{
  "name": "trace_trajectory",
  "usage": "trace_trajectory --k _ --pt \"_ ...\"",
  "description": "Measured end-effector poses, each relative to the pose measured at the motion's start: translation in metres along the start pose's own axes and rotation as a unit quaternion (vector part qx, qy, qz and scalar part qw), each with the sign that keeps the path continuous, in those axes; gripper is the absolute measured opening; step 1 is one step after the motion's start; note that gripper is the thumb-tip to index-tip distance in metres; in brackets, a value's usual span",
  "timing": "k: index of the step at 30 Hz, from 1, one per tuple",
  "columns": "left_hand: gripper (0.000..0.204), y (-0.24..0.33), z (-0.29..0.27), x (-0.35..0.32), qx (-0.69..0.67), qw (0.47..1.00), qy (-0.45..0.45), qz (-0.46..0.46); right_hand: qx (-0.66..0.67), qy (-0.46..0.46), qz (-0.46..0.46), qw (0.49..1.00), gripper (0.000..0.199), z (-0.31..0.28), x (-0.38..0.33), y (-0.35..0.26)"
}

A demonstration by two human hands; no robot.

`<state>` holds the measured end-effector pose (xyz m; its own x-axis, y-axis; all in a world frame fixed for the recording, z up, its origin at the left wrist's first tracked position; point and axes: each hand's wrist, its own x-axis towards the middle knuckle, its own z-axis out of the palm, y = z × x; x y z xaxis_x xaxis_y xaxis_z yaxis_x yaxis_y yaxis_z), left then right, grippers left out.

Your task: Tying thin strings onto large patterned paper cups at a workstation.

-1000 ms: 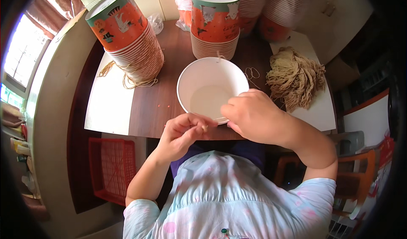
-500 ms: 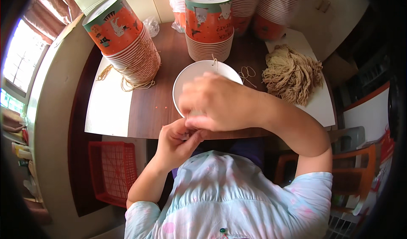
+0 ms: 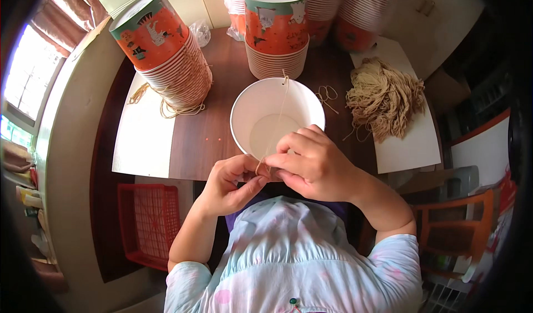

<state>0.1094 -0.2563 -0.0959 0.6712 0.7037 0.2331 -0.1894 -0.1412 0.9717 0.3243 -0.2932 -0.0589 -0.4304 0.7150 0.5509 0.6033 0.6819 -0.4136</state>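
Note:
A white-lined paper bucket (image 3: 250, 110) lies with its open mouth toward me at the table's front edge. A thin tan cord (image 3: 282, 108) is knotted through a hole in its far rim and runs across the mouth to my fingers. My left hand (image 3: 232, 182) pinches the cord at the near rim, where a small loop shows. My right hand (image 3: 313, 166) has thumb and fingertips closed on the cord right beside the left fingers. The near rim is mostly hidden behind both hands.
Stacked orange-and-green buckets (image 3: 161, 52) with cords stand at the left, another stack (image 3: 276, 32) behind the bucket, and wrapped stacks (image 3: 366, 13) farther back. A heap of tan cords (image 3: 386, 96) lies at the right. A red plastic basket (image 3: 149, 224) stands below the table's left side.
My right hand has come down and right from above the bucket's mouth to the near rim, uncovering the inside and the cord. My left hand stays near the rim.

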Motion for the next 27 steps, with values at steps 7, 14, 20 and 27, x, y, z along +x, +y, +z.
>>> trace_trajectory --k 7,14,20,27 --pt "0.005 0.004 -0.003 0.0 0.061 0.997 -0.036 0.016 0.012 -0.014 -0.047 0.999 0.022 0.002 0.005 0.005" --pt "0.016 0.002 0.021 -0.014 0.322 0.929 0.156 0.091 -0.092 0.065 0.036 0.993 0.021 0.014 -0.015 -0.026" --pt "0.02 -0.018 0.032 -0.02 0.378 0.881 0.227 0.172 -0.115 0.125 0.116 0.979 0.025 0.057 -0.035 -0.039" --pt "0.01 -0.032 0.039 -0.024 -0.168 0.945 0.275 -0.062 -0.167 0.152 0.11 0.968 0.024 0.073 -0.033 -0.031"
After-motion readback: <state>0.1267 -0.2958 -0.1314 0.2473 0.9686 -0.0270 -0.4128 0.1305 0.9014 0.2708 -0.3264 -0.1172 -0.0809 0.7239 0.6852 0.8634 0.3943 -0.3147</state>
